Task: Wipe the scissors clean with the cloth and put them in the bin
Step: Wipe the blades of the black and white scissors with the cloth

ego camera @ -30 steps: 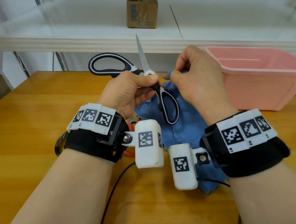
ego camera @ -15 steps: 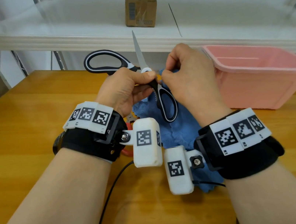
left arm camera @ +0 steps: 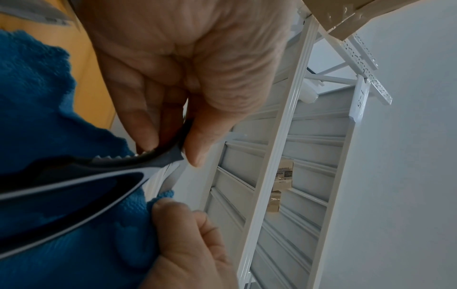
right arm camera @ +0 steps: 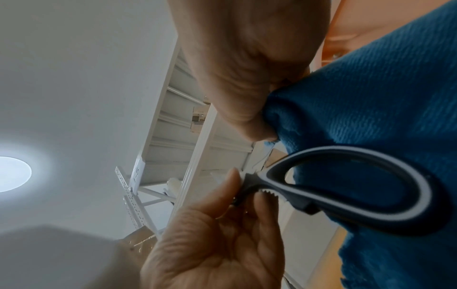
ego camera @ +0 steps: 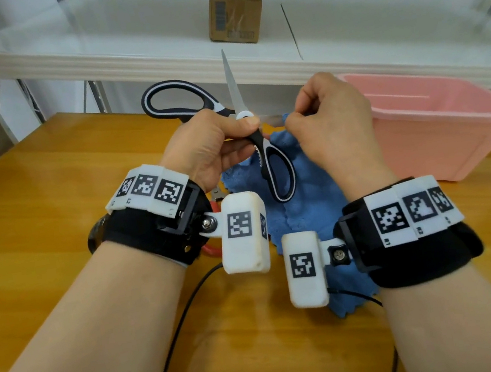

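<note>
Above the middle of the table [ego camera: 45,191], the left hand [ego camera: 206,150] holds the scissors [ego camera: 239,116] at the pivot, thumb on top and fingers [left arm camera: 138,117] curled beneath, clamped on the handle neck. The scissors are spread wide: one blade points up, one handle loop extends left, and the other loop hangs toward the person. The right hand [ego camera: 330,121] has its fingers [right arm camera: 237,109] pinched together on a fold of the blue cloth [ego camera: 305,208], pressed around the second blade just right of the pivot. The rest of the cloth drapes down onto the table beneath both wrists.

Readable writing: none on the scissors; printing on the cardboard box [ego camera: 234,10] is too small to read. Square black-and-white coded markers sit on both wrist bands and camera housings.

The pink bin [ego camera: 441,129] stands on the table just right of the right hand, apart from the scissors. A red-handled tool [ego camera: 215,248] lies partly hidden under the left wrist. The box stands on the white shelf [ego camera: 89,59] behind the table. Black cables run across the wooden surface toward the person.
</note>
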The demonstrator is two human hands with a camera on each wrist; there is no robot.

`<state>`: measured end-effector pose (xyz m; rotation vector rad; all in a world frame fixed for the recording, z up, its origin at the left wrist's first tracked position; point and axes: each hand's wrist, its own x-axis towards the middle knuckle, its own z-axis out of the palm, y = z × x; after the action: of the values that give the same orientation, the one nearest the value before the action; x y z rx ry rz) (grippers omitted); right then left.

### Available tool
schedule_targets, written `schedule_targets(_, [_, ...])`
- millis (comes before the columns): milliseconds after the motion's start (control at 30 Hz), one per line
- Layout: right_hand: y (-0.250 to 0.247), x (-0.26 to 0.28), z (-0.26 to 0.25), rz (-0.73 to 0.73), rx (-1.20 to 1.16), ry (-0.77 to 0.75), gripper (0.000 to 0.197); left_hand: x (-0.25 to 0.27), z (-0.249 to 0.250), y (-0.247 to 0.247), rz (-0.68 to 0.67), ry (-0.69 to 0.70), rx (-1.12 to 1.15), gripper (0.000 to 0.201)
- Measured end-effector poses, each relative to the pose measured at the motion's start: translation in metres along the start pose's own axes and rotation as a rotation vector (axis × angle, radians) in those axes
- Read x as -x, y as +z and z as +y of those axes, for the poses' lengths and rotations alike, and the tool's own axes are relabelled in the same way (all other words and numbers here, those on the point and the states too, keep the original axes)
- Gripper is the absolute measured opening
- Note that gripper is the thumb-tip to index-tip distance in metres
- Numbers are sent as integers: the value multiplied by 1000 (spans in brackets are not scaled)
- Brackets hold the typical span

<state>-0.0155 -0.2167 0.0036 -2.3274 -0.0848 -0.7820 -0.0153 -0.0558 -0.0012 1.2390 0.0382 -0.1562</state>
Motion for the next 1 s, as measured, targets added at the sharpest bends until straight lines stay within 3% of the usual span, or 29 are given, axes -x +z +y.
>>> schedule_targets(367, [2, 0, 3, -52, -50, 18, 22, -3, 2, -7, -2, -5, -31, 3])
schedule_targets(400, [1, 0, 2, -54, -89, 20, 22, -3, 3, -9, -4, -11, -13, 2])
schedule_targets(533, [-7, -4, -1, -29, -506, 111, 23, -4, 7, -19, -13, -1, 66, 34])
schedule_targets(700, [-21, -11, 8, -27, -756, 231, 21, -1, 13, -26, 37, -29, 193, 4])
schedule_targets(1000, [-15, -5, 2, -121, -732, 178, 30, 0, 13, -28, 22, -42, 242, 1])
